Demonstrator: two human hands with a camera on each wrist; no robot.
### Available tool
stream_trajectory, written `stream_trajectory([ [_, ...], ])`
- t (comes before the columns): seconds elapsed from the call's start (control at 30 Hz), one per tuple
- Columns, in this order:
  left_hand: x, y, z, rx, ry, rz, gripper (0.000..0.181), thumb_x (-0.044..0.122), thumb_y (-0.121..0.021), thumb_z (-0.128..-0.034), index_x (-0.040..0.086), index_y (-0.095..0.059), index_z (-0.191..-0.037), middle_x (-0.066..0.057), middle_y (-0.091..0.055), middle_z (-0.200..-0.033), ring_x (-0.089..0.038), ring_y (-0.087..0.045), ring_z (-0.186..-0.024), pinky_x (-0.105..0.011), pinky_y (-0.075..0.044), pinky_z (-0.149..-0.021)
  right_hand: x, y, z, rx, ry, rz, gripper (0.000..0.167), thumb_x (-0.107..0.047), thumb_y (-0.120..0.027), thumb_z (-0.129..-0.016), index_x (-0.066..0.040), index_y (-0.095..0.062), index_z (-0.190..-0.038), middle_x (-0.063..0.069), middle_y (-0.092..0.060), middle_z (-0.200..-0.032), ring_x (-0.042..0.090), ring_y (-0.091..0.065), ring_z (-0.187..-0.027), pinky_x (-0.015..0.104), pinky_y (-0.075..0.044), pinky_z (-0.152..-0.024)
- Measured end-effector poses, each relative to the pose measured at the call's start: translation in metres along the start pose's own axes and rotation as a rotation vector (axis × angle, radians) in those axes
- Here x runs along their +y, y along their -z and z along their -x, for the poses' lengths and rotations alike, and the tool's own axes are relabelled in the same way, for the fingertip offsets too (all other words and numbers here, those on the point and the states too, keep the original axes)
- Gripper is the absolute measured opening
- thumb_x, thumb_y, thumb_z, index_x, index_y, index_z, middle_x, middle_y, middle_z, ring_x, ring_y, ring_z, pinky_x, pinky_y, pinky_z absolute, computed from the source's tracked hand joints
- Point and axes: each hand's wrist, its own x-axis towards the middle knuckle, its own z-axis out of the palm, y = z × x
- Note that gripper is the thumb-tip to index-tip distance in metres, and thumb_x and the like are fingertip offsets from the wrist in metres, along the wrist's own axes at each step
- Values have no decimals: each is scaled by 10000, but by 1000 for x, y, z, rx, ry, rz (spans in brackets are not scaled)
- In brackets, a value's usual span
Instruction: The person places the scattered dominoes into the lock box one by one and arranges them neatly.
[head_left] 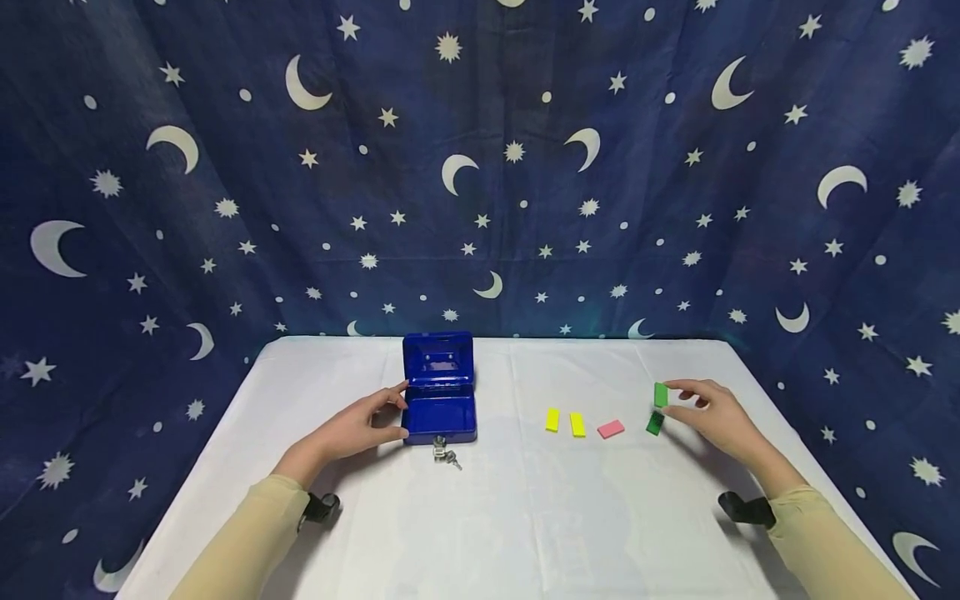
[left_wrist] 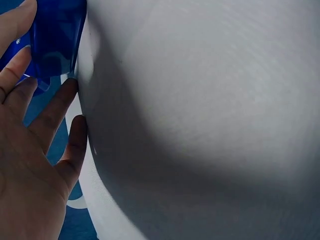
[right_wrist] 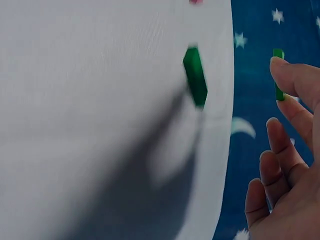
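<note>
Green block (head_left: 661, 395) is held above the surface (head_left: 585, 525), its long axis running up and down in the head view, pinched by the right grip (head_left: 716, 421) with thumb and forefinger slightly apart around it. Nearest on the surface, keys (head_left: 453, 458) point toward the near right beside a silvery lock (head_left: 439, 448). Farther back, a pink block (head_left: 611, 428) slants, far end rightward; a second green block (head_left: 655, 423) tilts likewise, more steeply. Two yellow blocks (head_left: 552, 419) point mostly away. The left grip (head_left: 360, 427), loosely spread, touches the left side of an open blue box (head_left: 440, 413). Beyond hangs a starry drape (head_left: 517, 217).
</note>
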Motion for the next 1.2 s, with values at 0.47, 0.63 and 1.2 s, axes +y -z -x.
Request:
stream_trajectory([
  [0.47, 0, 1, -1, -28, -8, 26, 345, 388, -765, -914, 211, -565, -1132, 7, -313, -1643, -285, -399, -1444, -589, -292, -1161, -74, -50, -18, -84, 143, -53, 450, -341, -824, -863, -223, -697, -1279, 90, -640, -1118, 255, -495, -1006, 397, -420, -798],
  [0.63, 0, 3, -2, -43, -37, 83, 342, 321, -763, -928, 172, -549, -1148, -26, -308, -1644, -297, -421, -1429, -563, -339, -1144, -104, -66, -23, -114, 203, -66, 443, -333, -842, -845, -265, -704, -1260, 24, -638, -1072, 227, -506, -995, 396, -424, -818],
  [1.2, 5, 5, -3, -52, -30, 55, 353, 318, -779, -914, 181, -533, -1128, -30, -319, -1637, -247, -521, -1341, -509, -405, -1103, -171, -110, -36, -187, 311, -111, 413, -355, -833, -845, -331, -701, -1235, -54, -615, -1037, 186, -501, -1004, 391, -431, -858],
])
